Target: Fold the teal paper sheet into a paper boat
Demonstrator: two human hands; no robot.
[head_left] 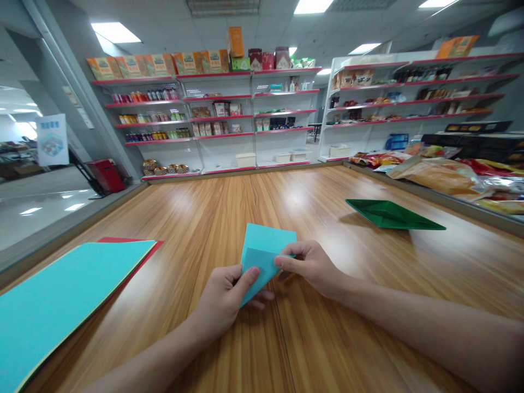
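Observation:
A folded sheet of light-blue paper [268, 239] is held up above the table between both hands, with one corner turned down into a darker slanted flap. My left hand [231, 289] grips its lower left side, thumb on the front and fingers behind. At the right edge, my right hand [309, 267] pinches the paper between thumb and fingers. Beyond my right hand lies a folded green paper boat [382, 214], apart from both hands. On the left rests a stack of coloured paper [77, 284], light blue on top, with red and pale yellow edges showing beneath.
The wood-grain table [196, 218] has a raised border. Packaged goods [438, 174] are heaped past its right edge. Shelves [221, 134] with boxes, bottles and packets stand behind. A red cart-like object [107, 174] and a sign board [52, 140] stand at the left.

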